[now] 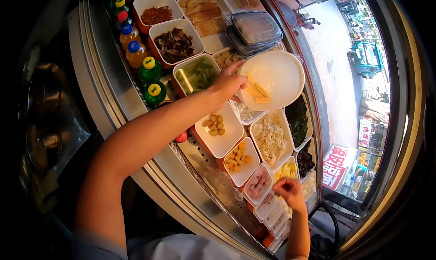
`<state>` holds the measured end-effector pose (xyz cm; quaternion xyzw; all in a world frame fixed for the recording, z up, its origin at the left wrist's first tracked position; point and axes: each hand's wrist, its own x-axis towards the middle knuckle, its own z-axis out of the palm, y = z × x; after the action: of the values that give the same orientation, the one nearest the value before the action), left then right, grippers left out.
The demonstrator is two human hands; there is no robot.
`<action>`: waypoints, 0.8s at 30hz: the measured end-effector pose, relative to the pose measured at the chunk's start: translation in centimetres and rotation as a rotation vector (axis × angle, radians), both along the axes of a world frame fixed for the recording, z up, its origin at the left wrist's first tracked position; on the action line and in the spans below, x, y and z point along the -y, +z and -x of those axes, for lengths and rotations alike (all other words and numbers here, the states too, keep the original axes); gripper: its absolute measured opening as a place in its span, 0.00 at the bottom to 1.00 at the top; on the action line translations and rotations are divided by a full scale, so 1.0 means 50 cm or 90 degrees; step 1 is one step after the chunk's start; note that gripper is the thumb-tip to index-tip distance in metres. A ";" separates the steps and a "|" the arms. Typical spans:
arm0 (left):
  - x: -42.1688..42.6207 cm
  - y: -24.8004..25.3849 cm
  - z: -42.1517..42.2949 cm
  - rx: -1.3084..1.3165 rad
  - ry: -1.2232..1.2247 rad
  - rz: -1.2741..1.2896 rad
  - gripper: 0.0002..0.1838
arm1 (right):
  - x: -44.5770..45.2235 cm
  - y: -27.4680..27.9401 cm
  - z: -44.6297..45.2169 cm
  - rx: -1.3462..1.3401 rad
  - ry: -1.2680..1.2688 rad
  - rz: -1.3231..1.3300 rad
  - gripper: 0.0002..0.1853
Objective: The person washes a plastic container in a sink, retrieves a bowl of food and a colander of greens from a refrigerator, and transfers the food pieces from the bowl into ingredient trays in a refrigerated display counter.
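Note:
My left hand [229, 84] grips the rim of a round white bowl [281, 74], tilted over the food containers. A few pale yellow strips [258, 89] lie inside it, near my fingers. Lower right, my right hand [290, 191] is over a container of yellow pieces [286, 170], its fingers curled together. What those fingers hold, if anything, is hidden. Beside that hand sits a small lidded box with pinkish contents [259, 183]. Close by are a tub of bean sprouts [271, 135] and a tub of yellow-orange chunks [237, 160].
Several bottles [150, 69] line the left side. Tubs hold round brown balls [213, 124], green pieces [198, 75], dark mushrooms [173, 44] and reddish shreds [156, 15]. Black clear-lidded boxes [255, 28] are stacked at the back. A window [338, 78] borders the counter on the right.

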<state>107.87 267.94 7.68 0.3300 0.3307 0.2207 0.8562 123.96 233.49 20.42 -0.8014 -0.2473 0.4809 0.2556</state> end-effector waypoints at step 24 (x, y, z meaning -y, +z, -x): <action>0.041 0.034 0.000 0.097 -0.311 -0.118 0.46 | -0.315 -0.031 0.048 0.600 0.308 -0.181 0.24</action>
<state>107.89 265.90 9.37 0.4597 0.1541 0.0610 0.8725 121.56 249.26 18.85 -0.8077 -0.5751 0.0768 0.1051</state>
